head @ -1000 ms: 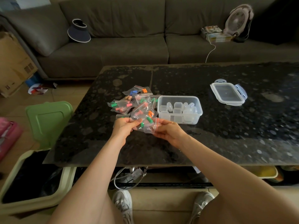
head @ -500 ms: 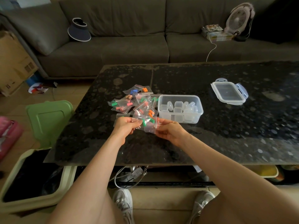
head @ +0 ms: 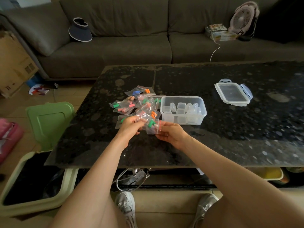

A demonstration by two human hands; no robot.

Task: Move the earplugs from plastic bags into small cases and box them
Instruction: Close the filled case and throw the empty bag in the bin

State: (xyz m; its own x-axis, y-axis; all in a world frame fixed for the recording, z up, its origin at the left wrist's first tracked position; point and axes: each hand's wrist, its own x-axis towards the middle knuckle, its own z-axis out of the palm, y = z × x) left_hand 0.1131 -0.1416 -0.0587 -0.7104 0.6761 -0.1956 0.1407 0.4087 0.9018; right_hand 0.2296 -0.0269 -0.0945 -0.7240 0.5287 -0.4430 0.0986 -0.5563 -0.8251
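A small clear zip bag (head: 151, 127) with green earplugs is held just above the table between both hands. My left hand (head: 130, 126) pinches its left edge and my right hand (head: 171, 133) pinches its right edge by the red zip strip. Behind them lies a pile of several more bags (head: 136, 104) with green, pink, orange and blue earplugs. To the right of the pile stands an open clear plastic box (head: 202, 112) with several small clear cases (head: 181, 108) inside.
The box lid (head: 232, 94) lies on the black stone table (head: 246, 137), far right. A bin with a raised green lid (head: 49, 122) stands left of the table. A sofa (head: 131, 46) with a visor and a fan runs behind.
Both hands have stayed on the green-earplug bag, working at it with small finger movements; the bag has turned a little between them. Nothing else has moved.
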